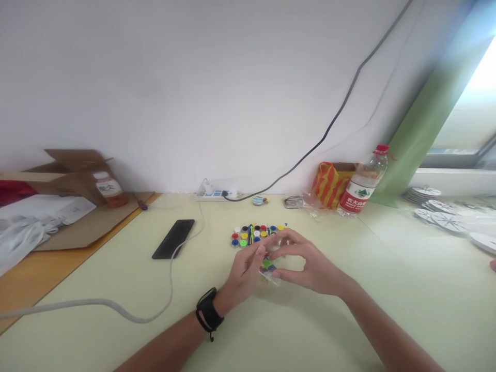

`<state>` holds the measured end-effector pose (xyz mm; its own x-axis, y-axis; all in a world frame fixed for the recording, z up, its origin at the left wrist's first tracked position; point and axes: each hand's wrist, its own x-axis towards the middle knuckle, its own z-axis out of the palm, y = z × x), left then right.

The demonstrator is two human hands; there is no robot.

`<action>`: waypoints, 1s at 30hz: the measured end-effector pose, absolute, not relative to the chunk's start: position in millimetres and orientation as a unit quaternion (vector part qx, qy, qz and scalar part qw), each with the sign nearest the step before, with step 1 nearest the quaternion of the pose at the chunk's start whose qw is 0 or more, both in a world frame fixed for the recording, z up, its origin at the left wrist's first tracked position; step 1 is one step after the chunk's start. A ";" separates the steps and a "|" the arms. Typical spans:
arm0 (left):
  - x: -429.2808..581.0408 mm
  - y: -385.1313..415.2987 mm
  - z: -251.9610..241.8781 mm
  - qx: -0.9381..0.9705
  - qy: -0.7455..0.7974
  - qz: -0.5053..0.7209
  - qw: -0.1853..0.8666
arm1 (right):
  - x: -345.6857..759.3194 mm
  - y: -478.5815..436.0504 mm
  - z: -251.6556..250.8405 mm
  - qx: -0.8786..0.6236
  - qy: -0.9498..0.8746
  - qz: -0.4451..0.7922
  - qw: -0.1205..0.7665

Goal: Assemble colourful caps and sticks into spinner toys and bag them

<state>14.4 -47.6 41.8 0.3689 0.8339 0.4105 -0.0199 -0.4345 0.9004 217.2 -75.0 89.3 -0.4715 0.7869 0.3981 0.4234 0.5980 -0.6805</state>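
Observation:
Both hands meet over a small clear plastic bag with red, green and blue pieces showing in it. My left hand wears a black wristband and is closed at the bag's left side, its thumb up and its other fingers partly hidden. My right hand curves round from the right, its thumb and forefinger at the bag's edge. Just behind the hands lie rows of small round coloured pieces, in white, black, red, yellow, blue and green. Thin blue and green sticks lie among them. Part of this group is hidden by my fingers.
A black phone lies left, with a white cable beside it. A power strip is by the wall. A large water bottle and a striped bag stand back right; a cardboard box and drink bottle are left.

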 end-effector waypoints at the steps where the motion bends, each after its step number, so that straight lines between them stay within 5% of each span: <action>1: 14.5 -48.1 42.0 0.696 0.292 0.480 0.447 | 217.3 -75.3 88.8 -0.373 -0.821 0.247 0.354; 22: 16.7 -54.9 43.6 0.694 0.293 0.488 0.441 | 210.2 -76.6 87.6 -0.406 -0.853 0.157 0.286; 30: 16.7 -52.5 37.6 0.682 0.304 0.506 0.433 | 210.1 -77.4 86.0 -0.424 -0.815 0.161 0.361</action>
